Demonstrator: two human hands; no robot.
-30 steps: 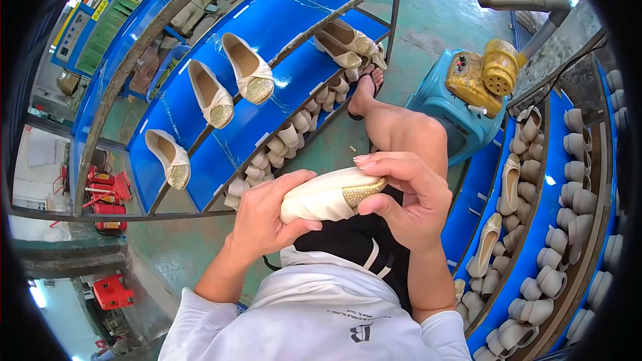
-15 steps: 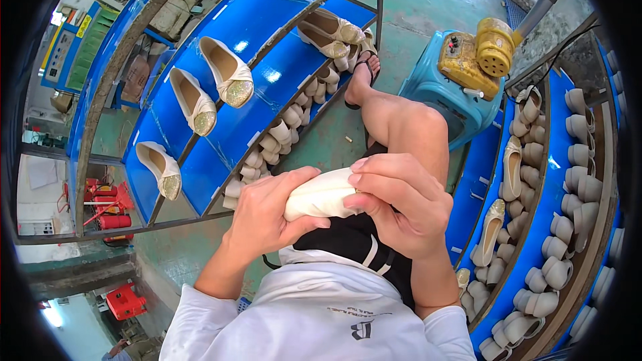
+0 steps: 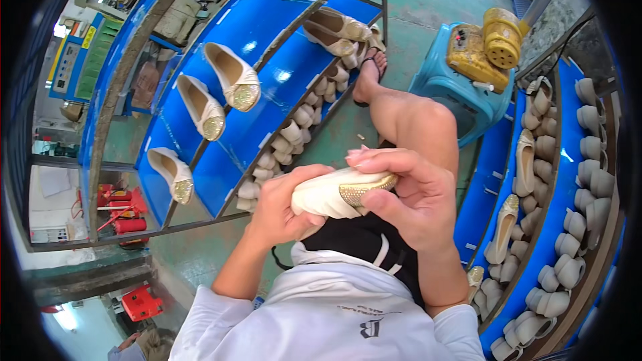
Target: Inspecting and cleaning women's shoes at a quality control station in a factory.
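Note:
Held above my lap is a cream flat shoe [image 3: 322, 195] with a glittery gold toe. My left hand [image 3: 282, 204] grips its plain cream end, thumb below and fingers along the top. At the gold toe is my right hand [image 3: 418, 194], its thumb against the glitter and its fingers over the upper edge. The shoe's opening is turned out of sight. Matching flats lie on the blue rack to the left: a pair [image 3: 232, 77] further up, with another shoe [image 3: 172, 174] nearer me.
Below the left rack's blue shelf sit several pale shoe lasts [image 3: 292, 134]. A blue plastic stool [image 3: 428, 70] carries a yellow blower-like machine [image 3: 478, 60] ahead on the right. Along my right side, a curved blue rack [image 3: 568, 134] holds more lasts and flats. Red equipment [image 3: 127, 210] stands at far left.
The shoe has turned so its gold toe now shows. My right hand has opened its grip somewhat, the thumb moving onto the toe. The whole view has shifted slightly.

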